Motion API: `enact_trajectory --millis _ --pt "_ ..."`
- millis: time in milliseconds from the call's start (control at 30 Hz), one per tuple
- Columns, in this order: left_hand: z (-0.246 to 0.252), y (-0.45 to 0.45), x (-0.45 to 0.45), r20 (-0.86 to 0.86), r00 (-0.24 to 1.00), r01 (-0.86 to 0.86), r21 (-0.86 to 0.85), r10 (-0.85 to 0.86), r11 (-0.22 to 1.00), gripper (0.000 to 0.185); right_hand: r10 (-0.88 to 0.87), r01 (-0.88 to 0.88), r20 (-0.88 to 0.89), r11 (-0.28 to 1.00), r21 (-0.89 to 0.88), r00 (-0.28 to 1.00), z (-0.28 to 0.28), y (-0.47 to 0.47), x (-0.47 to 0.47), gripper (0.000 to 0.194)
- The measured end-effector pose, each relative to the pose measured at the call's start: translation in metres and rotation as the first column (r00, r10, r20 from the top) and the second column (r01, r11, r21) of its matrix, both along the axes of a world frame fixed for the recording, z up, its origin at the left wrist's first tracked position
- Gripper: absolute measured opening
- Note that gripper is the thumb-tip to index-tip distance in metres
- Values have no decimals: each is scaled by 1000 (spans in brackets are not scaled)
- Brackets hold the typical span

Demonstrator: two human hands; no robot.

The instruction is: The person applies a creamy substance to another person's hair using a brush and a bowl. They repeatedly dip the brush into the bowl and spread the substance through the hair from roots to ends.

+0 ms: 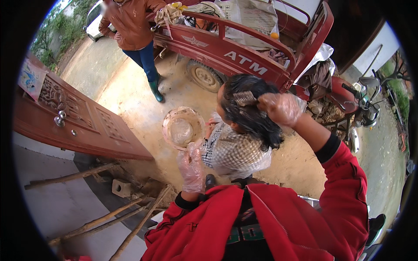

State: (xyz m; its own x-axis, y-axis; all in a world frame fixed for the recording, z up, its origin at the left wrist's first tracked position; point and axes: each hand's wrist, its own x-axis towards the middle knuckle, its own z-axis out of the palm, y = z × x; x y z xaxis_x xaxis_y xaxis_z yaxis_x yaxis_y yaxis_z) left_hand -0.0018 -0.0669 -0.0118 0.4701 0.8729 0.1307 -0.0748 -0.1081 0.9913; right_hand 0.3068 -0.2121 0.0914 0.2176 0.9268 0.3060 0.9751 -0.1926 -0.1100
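Observation:
In a clear plastic glove, my right hand (281, 109) grips a toothed comb (245, 98) that lies against the dark, wet-looking hair (258, 125) of a person before me. Clear plastic covers the checkered top (236, 151) on that person's shoulders. My left hand (191, 168), also in a clear glove, is raised at the near rim of a round, stained basin (167, 122); whether it touches the basin or holds anything cannot be made out. Translucent plastic or a bowl-like thing (182, 131) shows inside the basin. The person's own hand (210, 126) is beside the basin's right rim.
A red cargo tricycle (241, 53) stands beyond, loaded with sacks. Another person (132, 27) in an orange-brown jacket and green boots is beside it. A carved wooden door (88, 120) is at left, with wooden poles (98, 222) and a hollow block (121, 188) below. A motorcycle (349, 98) is at right.

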Motion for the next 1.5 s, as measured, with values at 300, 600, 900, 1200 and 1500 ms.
enact_trajectory --millis 300,600,900,1200,1500 --pt "-3 10 7 -115 992 62 176 -42 982 23 45 -39 47 992 -119 998 -37 -84 -13 12" --pt "1 16 14 -97 988 137 151 -124 979 26 -351 455 -635 891 1 688 -163 -266 12 10" --pt "6 9 16 4 999 36 117 -36 992 15 -395 930 -886 353 99 244 -118 -350 75 18" --pt "-3 14 -6 -127 991 76 236 -47 969 20 -161 166 -89 985 46 983 21 15 -28 21" --pt "3 15 -24 31 992 -122 74 120 990 14 -66 71 31 982 -175 997 3 11 -48 6"
